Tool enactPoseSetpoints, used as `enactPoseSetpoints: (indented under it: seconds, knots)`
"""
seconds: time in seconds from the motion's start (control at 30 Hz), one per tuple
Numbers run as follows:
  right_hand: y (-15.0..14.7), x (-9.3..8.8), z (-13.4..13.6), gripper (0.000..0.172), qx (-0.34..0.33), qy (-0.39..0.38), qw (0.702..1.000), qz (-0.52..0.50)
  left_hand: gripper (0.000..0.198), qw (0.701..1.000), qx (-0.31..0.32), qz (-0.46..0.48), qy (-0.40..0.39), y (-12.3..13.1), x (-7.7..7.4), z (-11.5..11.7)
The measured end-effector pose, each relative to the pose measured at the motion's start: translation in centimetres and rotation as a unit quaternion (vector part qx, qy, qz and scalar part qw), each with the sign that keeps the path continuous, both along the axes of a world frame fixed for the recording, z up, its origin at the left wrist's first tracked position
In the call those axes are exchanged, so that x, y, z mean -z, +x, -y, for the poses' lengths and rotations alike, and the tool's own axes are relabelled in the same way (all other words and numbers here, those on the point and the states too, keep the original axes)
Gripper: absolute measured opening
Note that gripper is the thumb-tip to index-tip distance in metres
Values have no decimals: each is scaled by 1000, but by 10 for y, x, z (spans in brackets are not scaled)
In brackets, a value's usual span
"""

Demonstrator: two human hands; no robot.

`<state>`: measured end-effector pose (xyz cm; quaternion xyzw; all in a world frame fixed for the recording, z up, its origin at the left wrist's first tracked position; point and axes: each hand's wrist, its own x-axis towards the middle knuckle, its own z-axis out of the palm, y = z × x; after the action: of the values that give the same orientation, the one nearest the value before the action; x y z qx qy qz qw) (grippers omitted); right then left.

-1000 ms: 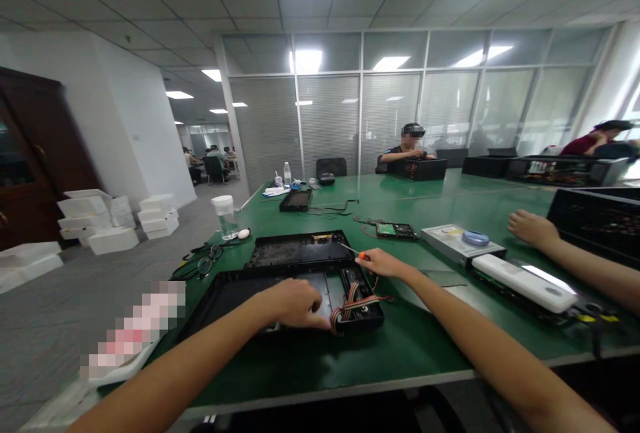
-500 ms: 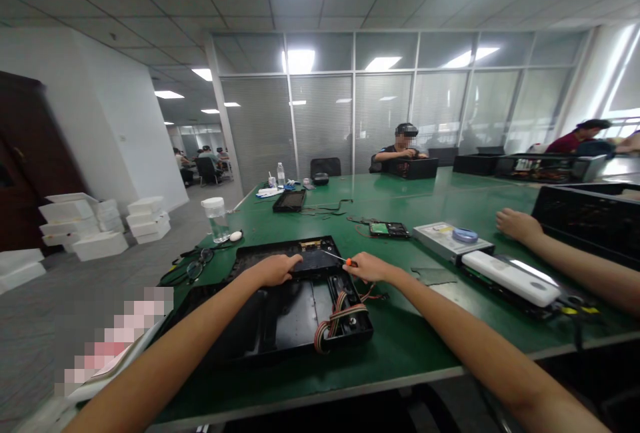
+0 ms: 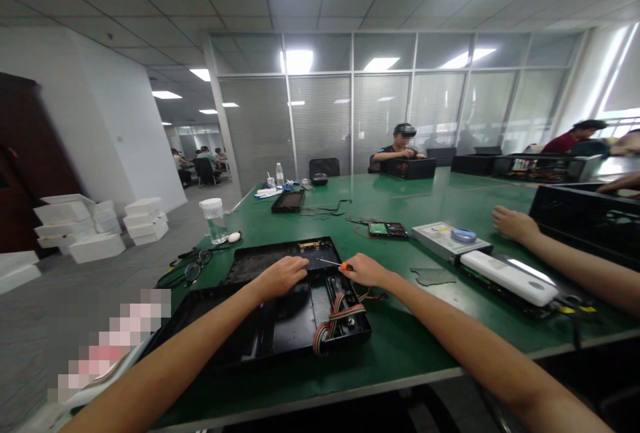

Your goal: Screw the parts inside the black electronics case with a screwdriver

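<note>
An open black case lies on the green table in front of me, with a striped ribbon cable looped at its right end. My left hand rests with curled fingers on the case's far rim, beside a flat black panel behind it. My right hand pinches a small screwdriver with an orange handle, its tip pointing left over the case. What the left fingers grip is hidden.
Another person's hand and forearm lie at the right by a silver drive and a white device. A circuit board, water bottle, glasses and black crates stand around. A person sits across the table.
My left hand moved from the case's near middle up to its far rim. My right hand with the screwdriver shifted slightly left and nearer. The view dropped a little.
</note>
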<state>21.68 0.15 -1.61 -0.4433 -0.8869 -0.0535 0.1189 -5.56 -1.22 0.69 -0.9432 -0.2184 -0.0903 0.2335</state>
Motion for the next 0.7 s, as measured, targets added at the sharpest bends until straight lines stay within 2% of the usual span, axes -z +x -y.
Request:
enactPoseSetpoints:
  seconds: [0.13, 0.23, 0.43, 0.57, 0.7]
  knots:
    - [-12, 4, 1, 36, 56, 10, 998, -13, 17, 996, -59, 13, -64, 22, -15, 1]
    - [-14, 3, -2, 42, 81, 11, 995, -53, 12, 989, -70, 34, -125, 42, -16, -3]
    - [20, -2, -22, 46, 94, 51, 974, -200, 16, 955, -63, 176, -232, 56, 8, -8]
    - [36, -5, -28, 39, 97, 68, 973, -199, 16, 944, -50, 222, -240, 53, 24, -11]
    - [36, -9, -26, 33, 94, 58, 976, -190, 18, 944, -29, 222, -243, 51, 29, -13]
